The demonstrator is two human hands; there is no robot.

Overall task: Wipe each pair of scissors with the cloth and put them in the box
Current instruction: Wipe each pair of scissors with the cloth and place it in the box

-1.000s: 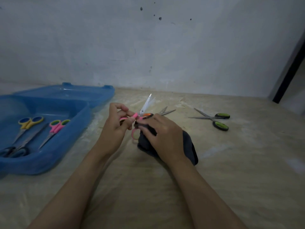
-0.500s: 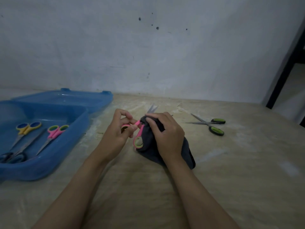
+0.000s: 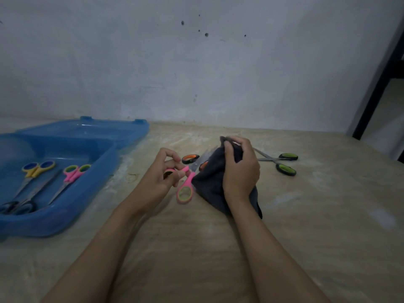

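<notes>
left hand (image 3: 160,178) pinches pink-handled scissors (image 3: 185,189) above beige desk (image 3: 306,215) | right hand (image 3: 240,169) clamps dark grey cloth (image 3: 209,180) around blades | open blue plastic box (image 3: 65,213) left, holding 3 scissors

Blue box (image 3: 72,215); dark grey cloth (image 3: 211,184); pink scissors (image 3: 185,189).

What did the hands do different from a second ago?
The right hand slid the dark cloth up over the blades, which were bare before. The left hand still holds the pink scissors by a handle. The blue box and green-handled scissors stayed put.
</notes>
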